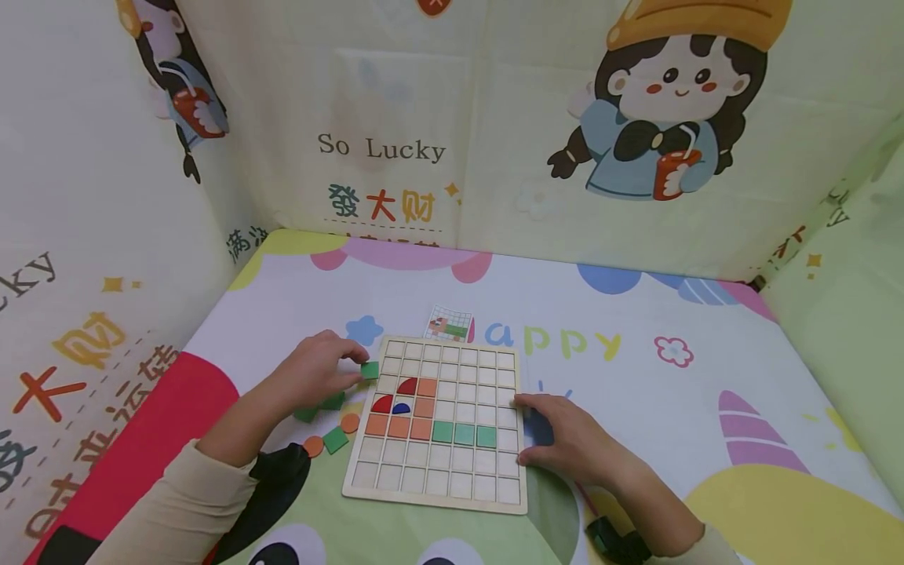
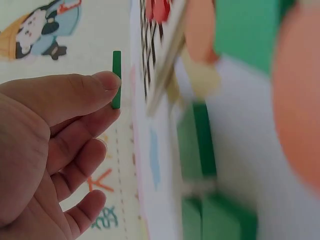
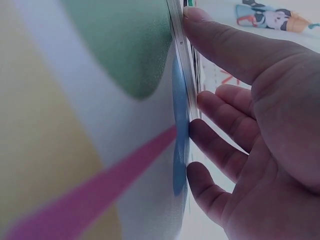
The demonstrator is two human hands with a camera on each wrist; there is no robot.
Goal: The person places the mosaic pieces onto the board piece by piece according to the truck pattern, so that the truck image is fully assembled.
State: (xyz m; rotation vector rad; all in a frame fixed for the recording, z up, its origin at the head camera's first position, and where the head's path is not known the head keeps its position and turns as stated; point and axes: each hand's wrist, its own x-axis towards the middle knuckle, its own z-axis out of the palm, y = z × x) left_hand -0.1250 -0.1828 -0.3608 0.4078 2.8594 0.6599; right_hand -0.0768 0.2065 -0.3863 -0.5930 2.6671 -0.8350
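Note:
My left hand point(image 1: 318, 367) pinches a thin green square tile point(image 1: 370, 370) between thumb and fingertips, at the left edge of a wooden grid board point(image 1: 424, 497). In the left wrist view the tile point(image 2: 117, 80) shows edge-on. My right hand point(image 1: 579, 441) touches the board's right edge with thumb and fingertips, its fingers loosely bent. In the board's cells lie several orange squares point(image 1: 424, 406), a row of green squares point(image 1: 464, 434), two red quarter-round pieces point(image 1: 407, 386) and a blue half-round piece point(image 1: 401, 408).
Left of the board lie loose green squares point(image 1: 336, 439) and orange round pieces point(image 1: 314, 446), partly behind my left forearm. A small printed pattern card point(image 1: 452, 323) lies at the board's far edge. A dark object point(image 1: 613, 540) sits beside my right forearm.

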